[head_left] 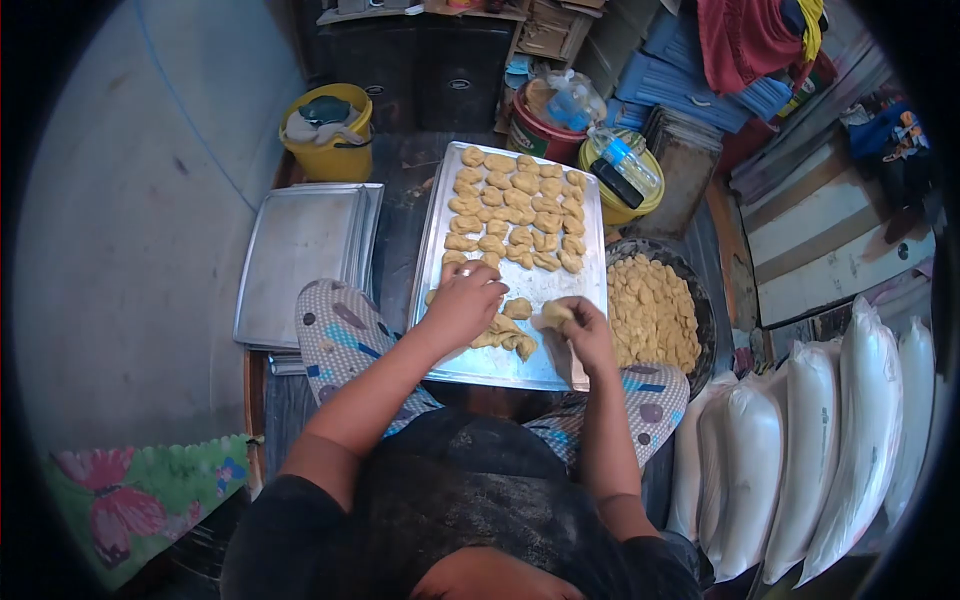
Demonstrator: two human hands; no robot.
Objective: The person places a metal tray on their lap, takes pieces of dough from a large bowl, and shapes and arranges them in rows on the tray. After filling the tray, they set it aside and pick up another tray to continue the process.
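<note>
A metal baking tray (pixel 572 368) lies in front of me, bearing rows of yellowish dough pieces (pixel 518 198) on its far part. My left hand (pixel 462 305) reaches over the tray's left side, fingers curled down at the nearest row; what lies under them is hidden. Between my hands, a loose heap of dough (pixel 506 338) rests on the near part of the tray, with a single lump (pixel 518 308) just beyond it. Above the tray's right edge, my right hand (pixel 588 335) pinches a small dough piece (pixel 556 315).
On the right stands a dark round basin (pixel 703 300) full of dough pieces. Stacked trays (pixel 297 245) lie on the left, below a yellow bucket (pixel 335 152). Buckets with bottles (pixel 632 165) stand behind. Filled white sacks (pixel 800 440) line the right.
</note>
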